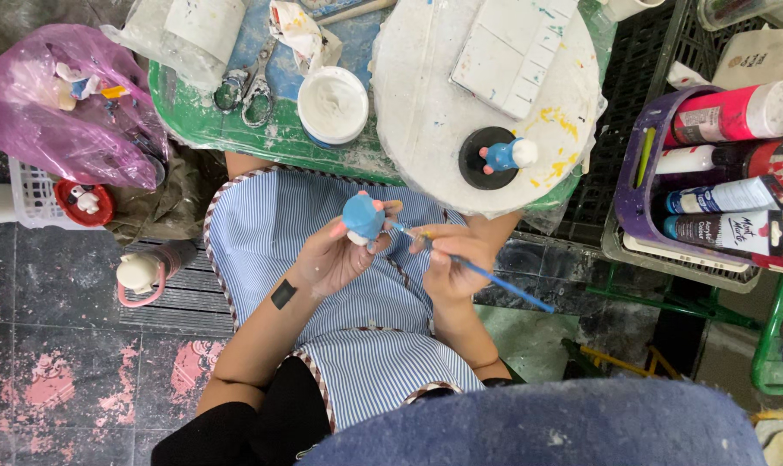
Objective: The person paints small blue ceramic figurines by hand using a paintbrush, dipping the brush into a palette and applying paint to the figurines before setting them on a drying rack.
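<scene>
So from the head cam: left hand (pixel 329 259) pinches a small blue figurine (pixel 362 216) over the striped apron (pixel 383 362), right hand (pixel 450 263) pinches a blue paintbrush (pixel 486 276) at it. Loose fingertip hold, so I'd guess wet paint could smudge or it slips.
</scene>
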